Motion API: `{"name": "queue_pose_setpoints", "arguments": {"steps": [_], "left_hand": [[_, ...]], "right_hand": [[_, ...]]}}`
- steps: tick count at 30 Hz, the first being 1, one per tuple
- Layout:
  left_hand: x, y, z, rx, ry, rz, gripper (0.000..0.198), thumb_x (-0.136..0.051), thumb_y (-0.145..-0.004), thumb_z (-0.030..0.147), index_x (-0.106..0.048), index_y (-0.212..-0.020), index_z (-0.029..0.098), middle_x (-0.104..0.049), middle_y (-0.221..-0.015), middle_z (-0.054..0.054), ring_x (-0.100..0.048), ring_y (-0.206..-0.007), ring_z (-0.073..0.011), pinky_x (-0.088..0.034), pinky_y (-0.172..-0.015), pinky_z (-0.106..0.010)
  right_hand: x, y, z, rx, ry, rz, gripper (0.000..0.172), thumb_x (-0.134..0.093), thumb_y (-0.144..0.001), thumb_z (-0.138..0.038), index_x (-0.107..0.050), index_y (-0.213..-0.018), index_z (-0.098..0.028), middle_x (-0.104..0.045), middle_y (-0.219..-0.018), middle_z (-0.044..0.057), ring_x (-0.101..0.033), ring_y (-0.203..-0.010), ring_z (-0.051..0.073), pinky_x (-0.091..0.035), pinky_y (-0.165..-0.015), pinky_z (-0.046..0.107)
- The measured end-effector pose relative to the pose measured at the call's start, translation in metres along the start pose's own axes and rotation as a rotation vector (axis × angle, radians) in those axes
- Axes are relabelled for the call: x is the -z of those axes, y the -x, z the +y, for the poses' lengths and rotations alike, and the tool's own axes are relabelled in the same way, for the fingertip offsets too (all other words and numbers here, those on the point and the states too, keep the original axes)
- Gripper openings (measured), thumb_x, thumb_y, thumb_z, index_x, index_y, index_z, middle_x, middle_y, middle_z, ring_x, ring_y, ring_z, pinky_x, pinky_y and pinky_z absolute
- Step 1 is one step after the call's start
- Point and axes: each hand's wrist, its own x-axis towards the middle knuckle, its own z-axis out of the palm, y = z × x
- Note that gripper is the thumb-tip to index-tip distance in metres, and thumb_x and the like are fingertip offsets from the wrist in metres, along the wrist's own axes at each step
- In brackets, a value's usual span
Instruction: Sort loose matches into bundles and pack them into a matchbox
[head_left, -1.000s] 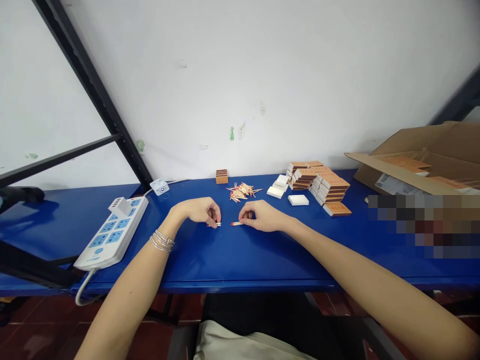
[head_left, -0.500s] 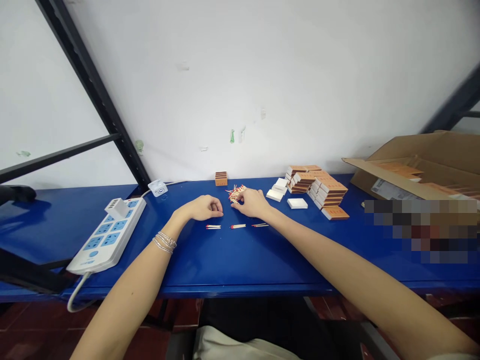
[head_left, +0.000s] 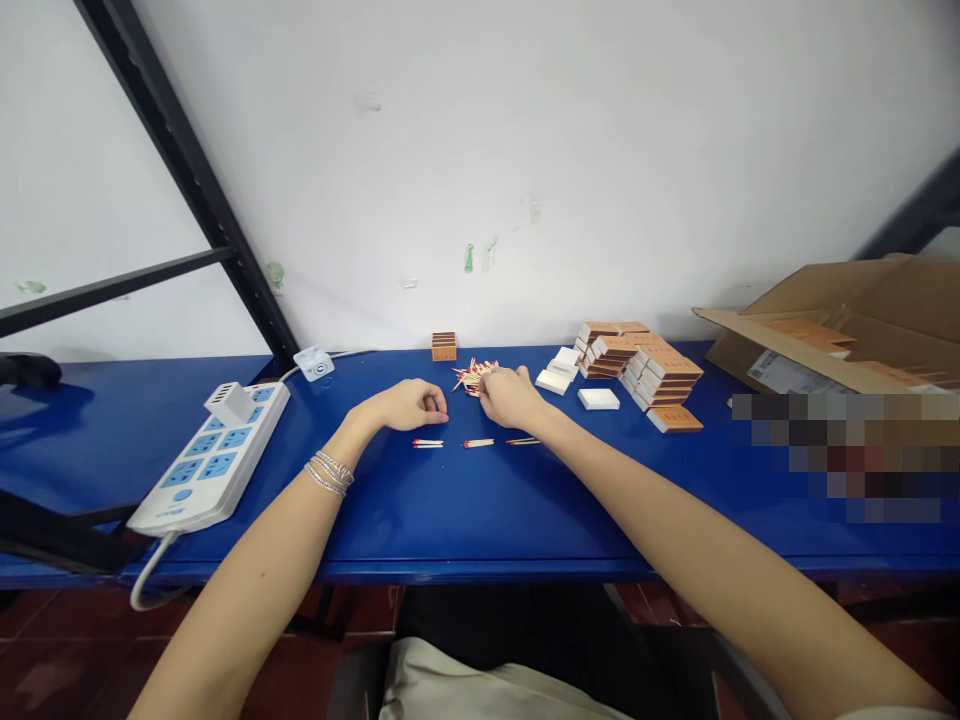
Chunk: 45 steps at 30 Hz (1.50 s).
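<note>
A loose heap of red-tipped wooden matches (head_left: 471, 376) lies on the blue table. My right hand (head_left: 514, 398) is against the heap's near right side, its fingers bent down and closed; the fingertips are hidden, and I cannot make out what is in them. Left of the heap, my left hand (head_left: 411, 405) rests with curled fingers and nothing visible in them. Closer to me are three small groups of matches in a row: a left group (head_left: 428, 443), a middle group (head_left: 478, 443) and a right group (head_left: 520, 441), the last partly covered by my right wrist.
White matchbox trays (head_left: 598, 399) sit right of my hands, beside stacked orange matchboxes (head_left: 664, 370). Another small orange stack (head_left: 444, 346) stands by the wall. A cardboard box (head_left: 814, 365) is far right; a white power strip (head_left: 214, 455) lies left on the blue table (head_left: 465, 520).
My right hand has turned slightly, so its fingertips and thumb are now tucked out of sight beside the heap. My left hand stays curled in place. The view has shifted slightly.
</note>
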Motion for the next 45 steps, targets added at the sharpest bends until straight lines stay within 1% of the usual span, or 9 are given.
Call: {"name": "queue_pose_setpoints", "arguments": {"steps": [5,10,15,20,28,33,39,42,45], "left_hand": [[0.001,0.001,0.002,0.021,-0.002,0.005,0.029,-0.067,-0.074,0.041,-0.068,-0.086,0.015,-0.068,-0.072,-0.003,-0.059,-0.062,-0.0135,-0.044,-0.058,-0.024],[0.002,0.001,0.002,0.023,0.007,0.000,0.029,-0.067,-0.073,0.041,-0.068,-0.086,0.015,-0.067,-0.071,-0.003,-0.058,-0.061,-0.0129,-0.043,-0.057,-0.024],[0.002,0.001,0.003,0.029,0.006,-0.001,0.028,-0.068,-0.073,0.039,-0.067,-0.086,0.015,-0.067,-0.071,-0.003,-0.058,-0.062,-0.0127,-0.044,-0.058,-0.023],[0.002,0.001,0.004,0.032,0.000,0.004,0.028,-0.067,-0.073,0.039,-0.067,-0.086,0.015,-0.067,-0.071,-0.003,-0.058,-0.062,-0.0133,-0.044,-0.059,-0.024],[0.002,0.001,0.004,0.035,0.025,-0.001,0.030,-0.067,-0.072,0.041,-0.067,-0.086,0.014,-0.066,-0.071,-0.003,-0.058,-0.062,-0.0134,-0.044,-0.059,-0.025],[0.002,0.001,0.003,0.023,0.029,0.006,0.030,-0.067,-0.073,0.041,-0.067,-0.086,0.014,-0.066,-0.070,-0.003,-0.057,-0.062,-0.0130,-0.044,-0.059,-0.025],[0.002,0.001,0.002,0.027,0.031,0.016,0.027,-0.068,-0.072,0.038,-0.068,-0.084,0.014,-0.068,-0.070,-0.003,-0.058,-0.062,-0.0122,-0.043,-0.058,-0.023],[0.001,0.000,0.004,0.020,0.034,0.057,0.027,-0.067,-0.073,0.038,-0.069,-0.085,0.014,-0.069,-0.074,-0.004,-0.059,-0.064,-0.0128,-0.044,-0.059,-0.024],[-0.003,-0.002,0.007,-0.004,0.128,0.144,0.029,-0.069,-0.073,0.037,-0.069,-0.089,0.013,-0.069,-0.077,-0.005,-0.059,-0.064,-0.0122,-0.046,-0.061,-0.025]], "right_hand": [[0.000,0.003,0.005,0.021,-0.049,0.026,0.029,-0.039,-0.091,-0.016,-0.068,-0.090,-0.013,-0.068,-0.104,0.017,-0.061,-0.098,0.027,-0.031,-0.088,0.041],[-0.004,0.002,0.008,0.026,-0.079,0.045,0.027,-0.048,-0.092,-0.032,-0.068,-0.086,-0.014,-0.069,-0.105,0.015,-0.060,-0.099,0.026,-0.029,-0.089,0.041],[-0.005,0.001,0.002,0.085,0.072,0.055,0.026,-0.042,-0.090,-0.017,-0.066,-0.093,-0.009,-0.068,-0.102,0.020,-0.060,-0.098,0.029,-0.030,-0.089,0.042],[-0.002,0.000,0.002,0.145,0.191,0.035,0.027,-0.042,-0.086,-0.011,-0.066,-0.098,-0.008,-0.067,-0.103,0.023,-0.060,-0.101,0.031,-0.030,-0.090,0.044],[0.004,0.003,0.015,0.059,0.130,-0.042,0.028,-0.044,-0.087,-0.018,-0.064,-0.104,-0.007,-0.066,-0.108,0.023,-0.060,-0.104,0.034,-0.036,-0.089,0.045],[0.007,0.003,0.021,0.048,0.083,-0.081,0.027,-0.044,-0.088,-0.020,-0.062,-0.104,-0.008,-0.066,-0.109,0.022,-0.060,-0.103,0.035,-0.039,-0.087,0.046],[0.013,0.005,0.029,0.037,-0.073,-0.064,0.022,-0.041,-0.089,-0.015,-0.062,-0.094,-0.013,-0.068,-0.106,0.016,-0.062,-0.093,0.027,-0.040,-0.083,0.040],[0.015,0.007,0.032,0.018,-0.272,-0.049,0.016,-0.046,-0.086,-0.014,-0.061,-0.089,-0.016,-0.069,-0.094,0.010,-0.061,-0.082,0.021,-0.040,-0.076,0.032],[0.015,0.007,0.028,0.063,-0.557,-0.035,0.010,-0.050,-0.085,-0.017,-0.061,-0.084,-0.015,-0.068,-0.083,0.006,-0.058,-0.072,0.015,-0.040,-0.068,0.027]]}}
